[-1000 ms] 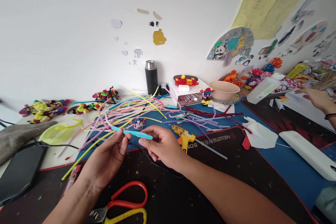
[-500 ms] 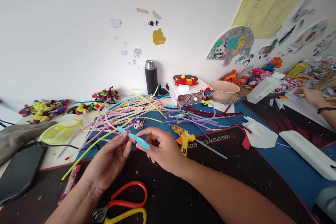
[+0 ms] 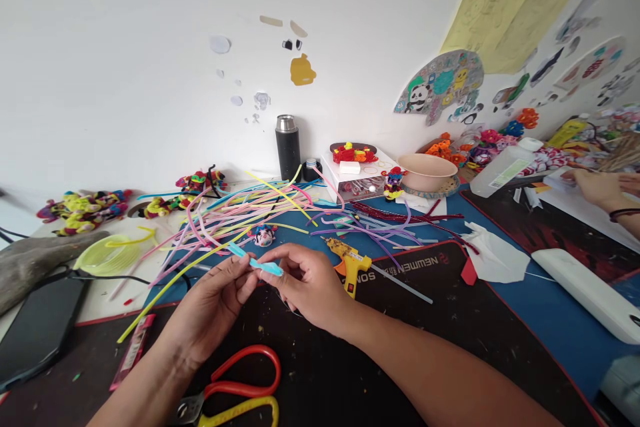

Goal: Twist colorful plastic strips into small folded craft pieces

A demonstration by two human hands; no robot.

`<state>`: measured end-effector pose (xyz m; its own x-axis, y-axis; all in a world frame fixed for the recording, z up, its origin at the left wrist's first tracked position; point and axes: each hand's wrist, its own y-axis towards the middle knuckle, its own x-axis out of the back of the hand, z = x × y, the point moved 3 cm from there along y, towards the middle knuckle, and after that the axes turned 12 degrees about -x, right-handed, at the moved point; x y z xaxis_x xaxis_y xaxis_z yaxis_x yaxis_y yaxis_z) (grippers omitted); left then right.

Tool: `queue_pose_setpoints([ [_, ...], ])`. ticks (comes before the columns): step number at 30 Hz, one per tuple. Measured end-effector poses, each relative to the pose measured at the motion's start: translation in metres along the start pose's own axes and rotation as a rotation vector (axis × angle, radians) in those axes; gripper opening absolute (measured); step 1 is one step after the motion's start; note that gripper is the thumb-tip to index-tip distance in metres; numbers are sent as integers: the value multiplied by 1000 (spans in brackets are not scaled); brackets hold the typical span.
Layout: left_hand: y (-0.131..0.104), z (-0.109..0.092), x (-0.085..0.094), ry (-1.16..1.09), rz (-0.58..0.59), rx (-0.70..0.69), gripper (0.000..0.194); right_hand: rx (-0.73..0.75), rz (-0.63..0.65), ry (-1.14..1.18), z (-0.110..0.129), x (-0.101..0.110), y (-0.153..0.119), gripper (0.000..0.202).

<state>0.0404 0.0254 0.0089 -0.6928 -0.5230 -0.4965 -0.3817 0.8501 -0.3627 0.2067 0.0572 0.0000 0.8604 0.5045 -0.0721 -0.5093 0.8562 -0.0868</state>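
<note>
A short light-blue pipe cleaner (image 3: 270, 267), folded into a narrow bundle, is pinched between both hands above the dark mat. My left hand (image 3: 217, 297) grips its middle between thumb and fingertips, one end sticking out at the upper left. At the other end, my right hand (image 3: 311, 287) has thumb and forefinger closed on it; its lower fingers curl out of sight. Scissors (image 3: 245, 380) with one red and one yellow handle lie below the hands. A yellow glue gun (image 3: 351, 263) rests just right of my right hand.
Loose coloured pipe cleaners (image 3: 240, 203) spread behind the hands, around a small doll head (image 3: 264, 235). A black flask (image 3: 288, 150) and a pinkish bowl (image 3: 427, 171) stand by the wall. A phone (image 3: 43, 323) lies left. Another person's hand (image 3: 597, 190) is at far right.
The light-blue bundle has been twisted or squeezed into a shorter, tighter shape between my fingers. Both hands stay nearly in place. The other person's hand at far right has shifted slightly.
</note>
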Motion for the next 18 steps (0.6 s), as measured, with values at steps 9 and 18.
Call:
queue_pose_setpoints([
  [9, 3, 4, 10, 209, 288, -136, 24, -76, 74, 88, 6, 0, 2, 41],
  [18, -3, -8, 4, 422, 362, -338, 36, -170, 137, 51, -3, 1, 7, 45],
])
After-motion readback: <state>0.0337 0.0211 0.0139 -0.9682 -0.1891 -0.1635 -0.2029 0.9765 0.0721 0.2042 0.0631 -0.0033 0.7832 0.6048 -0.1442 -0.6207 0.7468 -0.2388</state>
